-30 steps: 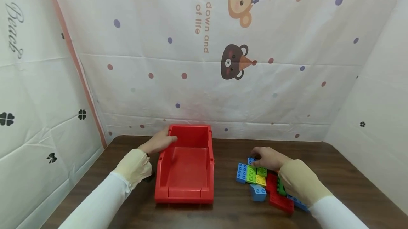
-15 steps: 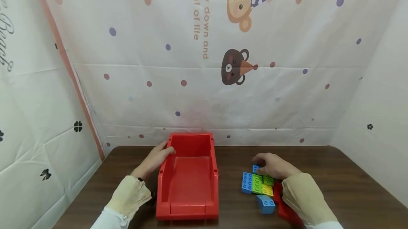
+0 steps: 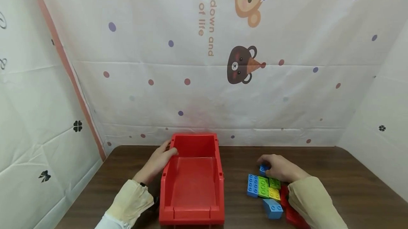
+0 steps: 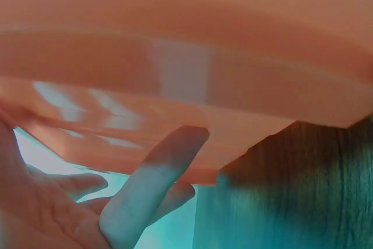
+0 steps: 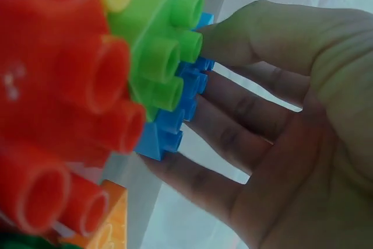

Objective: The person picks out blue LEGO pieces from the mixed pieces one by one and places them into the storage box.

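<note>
My left hand point(image 3: 158, 162) grips the left wall of a red open-front storage bin point(image 3: 192, 183) in the head view, thumb over the rim and fingers outside. In the left wrist view the bin's wall point(image 4: 250, 86) fills the upper part, fingers below it. To the right, my right hand point(image 3: 281, 167) pinches a small blue toy brick point(image 3: 262, 169) at the far end of a cluster of bricks; its fingers partly hide it. Close by lie a blue brick point(image 3: 253, 185), a lime green brick point(image 3: 263, 187), a green brick point(image 3: 275, 183) and a yellow brick point(image 3: 274, 193).
A light blue sloped brick point(image 3: 273, 209) lies in front of the cluster. Red bricks point(image 3: 294, 216) lie partly under the right sleeve. An orange brick point(image 5: 111, 217) shows in the right wrist view. A printed cloth point(image 3: 159, 98) hangs behind the brown table point(image 3: 237, 161).
The head view has tilted and shifted, so bin and bricks sit lower and farther right in it. Both hands keep nearly the same places, left at the bin's wall, right at the small blue brick.
</note>
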A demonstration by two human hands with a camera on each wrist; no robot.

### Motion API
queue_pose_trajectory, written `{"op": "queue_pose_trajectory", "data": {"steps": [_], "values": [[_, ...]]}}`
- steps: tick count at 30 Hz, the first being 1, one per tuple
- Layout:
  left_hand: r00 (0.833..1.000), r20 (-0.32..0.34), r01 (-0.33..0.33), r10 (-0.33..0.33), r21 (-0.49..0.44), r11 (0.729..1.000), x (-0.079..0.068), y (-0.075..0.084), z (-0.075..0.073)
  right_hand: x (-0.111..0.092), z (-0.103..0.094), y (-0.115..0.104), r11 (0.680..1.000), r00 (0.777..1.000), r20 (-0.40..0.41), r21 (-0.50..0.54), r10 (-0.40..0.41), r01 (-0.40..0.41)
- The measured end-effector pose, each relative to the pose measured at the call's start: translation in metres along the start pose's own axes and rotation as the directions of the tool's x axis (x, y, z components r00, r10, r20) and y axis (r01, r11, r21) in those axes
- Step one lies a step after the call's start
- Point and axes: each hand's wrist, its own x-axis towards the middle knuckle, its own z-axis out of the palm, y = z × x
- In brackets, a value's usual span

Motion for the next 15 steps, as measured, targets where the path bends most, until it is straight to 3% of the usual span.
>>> {"op": "queue_pose_trajectory", "data": {"steps": [5,15], "values": [[1.0,0.024,0.0,0.001,-0.013,1.0,-0.001,-0.002,0.006,-0.004,-0.004,0.002,0.999,0.999,0.027,-0.04,0.035,-0.034],[0.998,0.062,-0.018,0.015,0.048,0.999,0.008,0.006,-0.005,0.006,-0.01,-0.007,0.996,0.998,0.056,-0.09,0.027,-0.022]]}}
